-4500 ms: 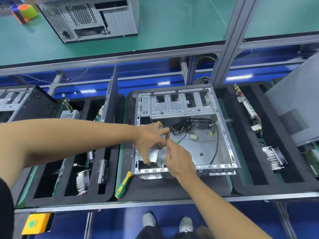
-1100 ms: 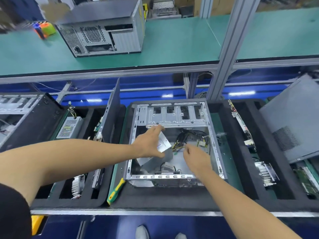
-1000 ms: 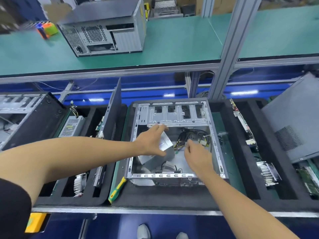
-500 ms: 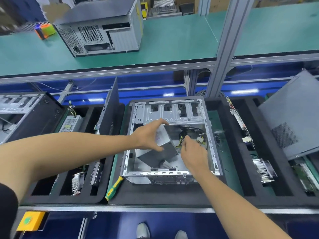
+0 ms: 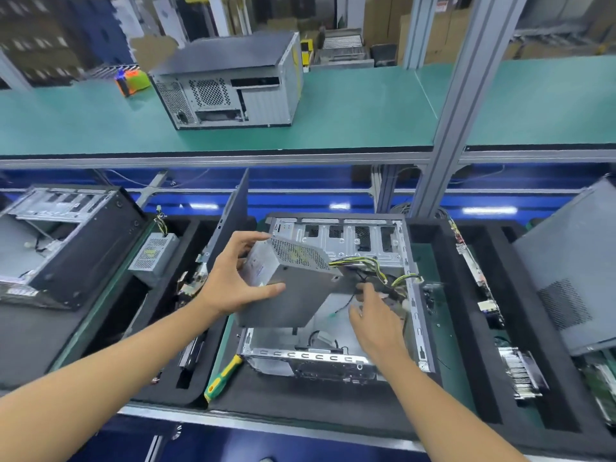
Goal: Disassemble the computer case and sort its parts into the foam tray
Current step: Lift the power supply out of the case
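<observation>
At the far left, an opened black-and-silver computer chassis (image 5: pixel 63 241) is lying on its side. Just to its right, a small grey perforated power supply box (image 5: pixel 154 258) is sitting at the back of the black foam tray (image 5: pixel 173 391), in a compartment beside a dark upright side panel (image 5: pixel 233 221).

The left hand (image 5: pixel 233 278) is reaching in from the left and grasping the grey metal power supply unit with a mesh vent face (image 5: pixel 293 288). Its fingers (image 5: pixel 248 240) are curling over the unit's upper left edge while the thumb is pressing flat along the grey side below, so the box is sitting clamped between thumb and fingers. The unit is tilting, raised above the open silver steel computer case (image 5: pixel 336 358), with its left end hanging past the case's left wall.

A green-and-yellow handled screwdriver (image 5: pixel 222 378) is lying on the foam just beside the case's front left corner.

A bundle of yellow and black cables (image 5: pixel 370 265) is trailing from the unit's right end down into the case. The right hand (image 5: pixel 376 325) is spreading loosely below that end, fingers relaxed and pointing toward the cables; whether the fingertips are touching the unit or the wires is impossible to tell.

Further right, a narrow circuit card (image 5: pixel 473 271) is standing in a foam slot, and a large grey ventilated side panel (image 5: pixel 573 281) is leaning at the right edge.
</observation>
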### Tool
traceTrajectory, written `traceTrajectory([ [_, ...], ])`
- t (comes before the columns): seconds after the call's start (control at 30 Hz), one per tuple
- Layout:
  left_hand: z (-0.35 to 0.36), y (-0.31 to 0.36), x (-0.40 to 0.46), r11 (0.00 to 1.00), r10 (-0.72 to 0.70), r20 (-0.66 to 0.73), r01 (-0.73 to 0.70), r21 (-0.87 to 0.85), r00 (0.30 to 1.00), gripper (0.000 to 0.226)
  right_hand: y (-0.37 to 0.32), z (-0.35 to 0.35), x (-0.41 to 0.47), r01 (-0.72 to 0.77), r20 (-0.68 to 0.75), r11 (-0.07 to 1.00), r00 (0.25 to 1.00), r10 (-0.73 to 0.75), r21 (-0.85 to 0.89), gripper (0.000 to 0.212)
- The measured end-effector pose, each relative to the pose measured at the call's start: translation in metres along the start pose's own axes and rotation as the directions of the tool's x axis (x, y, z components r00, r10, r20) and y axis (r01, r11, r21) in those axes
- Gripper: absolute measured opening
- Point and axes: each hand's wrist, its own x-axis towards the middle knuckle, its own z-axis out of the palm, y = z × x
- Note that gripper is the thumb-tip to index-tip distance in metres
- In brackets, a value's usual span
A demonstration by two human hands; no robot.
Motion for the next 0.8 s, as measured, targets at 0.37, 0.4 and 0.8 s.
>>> traceTrajectory([
  [0.37,0.015,-0.024,0.003,0.833,-0.338,-0.194,0.197,-0.516,0.921,0.081,-0.025,-0.02,0.052,-0.31,0.224,0.455,0.946,0.233,0.835,0.065],
  [0.4,0.015,-0.027,0.005,0.797,-0.38,-0.179,0.222,-0.562,0.908,0.081,-0.031,-0.024,0.062,-0.357,0.272,0.311,0.919,0.286,0.881,0.055],
  [0.8,0.021,-0.033,0.02,0.204,-0.699,0.376,0.673,-0.711,0.609,0.063,-0.101,-0.062,0.109,-0.388,0.382,0.194,0.922,0.07,0.901,0.02],
])
